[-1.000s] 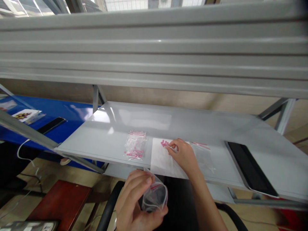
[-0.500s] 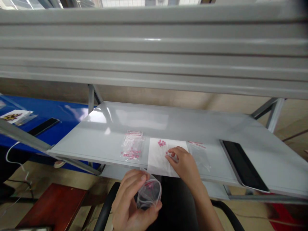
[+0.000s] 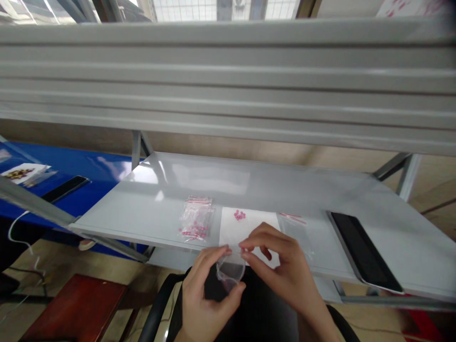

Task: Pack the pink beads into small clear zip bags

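Observation:
My left hand [image 3: 210, 289] is closed around a clear plastic cup [image 3: 231, 270], held tilted in front of the table's near edge. My right hand [image 3: 276, 261] is at the cup's rim, thumb and forefinger pinched on a small pink bead [image 3: 243, 251], mostly covered by the fingertips. Beyond the hands, a cluster of pink beads [image 3: 240, 215] lies on a white paper sheet [image 3: 230, 230]. Left of the paper is a pile of clear zip bags [image 3: 197, 218] with pink beads in them. A flat zip bag [image 3: 294, 230] lies at the paper's right edge.
A dark tablet [image 3: 363, 249] lies on the grey table [image 3: 302, 190] at the right. Above the table's far side runs a ridged grey panel [image 3: 228, 80]. To the left are a blue table [image 3: 96, 164] with a phone [image 3: 66, 188] and a red-brown stool [image 3: 74, 306].
My right hand has moved from over the paper toward me, to the cup's rim, with the bead pinched. My left hand has raised the cup slightly and shifted it right.

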Available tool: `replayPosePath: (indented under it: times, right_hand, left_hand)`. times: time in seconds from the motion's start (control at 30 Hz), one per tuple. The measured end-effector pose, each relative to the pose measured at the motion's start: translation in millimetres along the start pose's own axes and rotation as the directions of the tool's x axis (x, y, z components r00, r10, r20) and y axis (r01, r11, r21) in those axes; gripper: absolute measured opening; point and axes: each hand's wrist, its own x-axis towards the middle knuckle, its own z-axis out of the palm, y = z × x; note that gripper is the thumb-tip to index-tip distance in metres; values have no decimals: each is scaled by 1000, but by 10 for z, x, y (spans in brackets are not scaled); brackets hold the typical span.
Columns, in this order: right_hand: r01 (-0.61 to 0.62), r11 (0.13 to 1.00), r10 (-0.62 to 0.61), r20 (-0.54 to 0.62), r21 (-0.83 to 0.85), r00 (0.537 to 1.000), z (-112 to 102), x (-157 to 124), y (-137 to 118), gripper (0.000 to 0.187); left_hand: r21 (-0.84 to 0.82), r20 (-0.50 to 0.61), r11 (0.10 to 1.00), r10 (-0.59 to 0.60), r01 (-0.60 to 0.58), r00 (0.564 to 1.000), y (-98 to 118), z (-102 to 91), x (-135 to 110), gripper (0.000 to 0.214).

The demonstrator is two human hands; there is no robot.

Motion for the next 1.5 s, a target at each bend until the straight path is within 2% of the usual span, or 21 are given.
replayPosePath:
  times: [0.1, 0.23, 0.37, 0.43, 0.5, 0.57, 0.67, 0.77, 0.93, 1.3, 1.4, 1.5]
  right_hand:
    - [-21, 999, 18, 83, 36, 996, -57, -21, -142, 13]
    - [-63, 998, 65, -48, 28, 997, -121, -31, -81, 11]
    - [-124, 991, 116, -113, -60, 987, -113, 20, 127, 17]
    - [-164, 969, 140, -134, -186, 981, -61, 78, 286, 19]
    - [-204, 905, 148, -171, -374, 974, 10, 150, 466, 16]
    - [-236, 855, 155, -206, -461, 966, 81, 224, 637, 14]
    - [-252, 830, 168, -209, -498, 963, 156, 313, 815, 16]
    - [-241, 819, 173, -176, -521, 969, 189, 366, 885, 18]
    - [-217, 809, 168, -140, -547, 976, 198, 396, 890, 16]
    - [-227, 820, 171, -153, -526, 973, 230, 406, 932, 16]
    - [-225, 841, 160, -172, -491, 972, 193, 381, 829, 14]
    - [-184, 888, 132, -150, -420, 980, 100, 282, 562, 8]
  left_hand:
    - [-74, 30, 995, -70, 72, 997, 22, 26, -21, 45]
    - [-123, -6, 991, -59, 58, 998, 71, 7, -24, 42]
    - [-113, -90, 987, 105, -115, 990, 111, -36, -7, 43]
    - [-99, -132, 977, 174, -187, 976, 118, -40, 0, 45]
    - [-85, -156, 973, 199, -214, 967, 111, -29, 0, 45]
    - [-64, -176, 972, 211, -225, 961, 87, -8, -6, 45]
    - [-55, -169, 968, 231, -243, 958, 23, 28, -17, 44]
    - [-64, -141, 968, 231, -242, 963, -46, 62, -20, 41]
    - [-43, -160, 968, 239, -248, 958, -92, 90, -26, 40]
    - [-29, -137, 978, 203, -209, 969, -145, 101, -64, 38]
    - [-4, -98, 990, 142, -143, 985, -149, 100, -82, 40]
    - [25, -29, 999, 38, -37, 999, -138, 101, -85, 44]
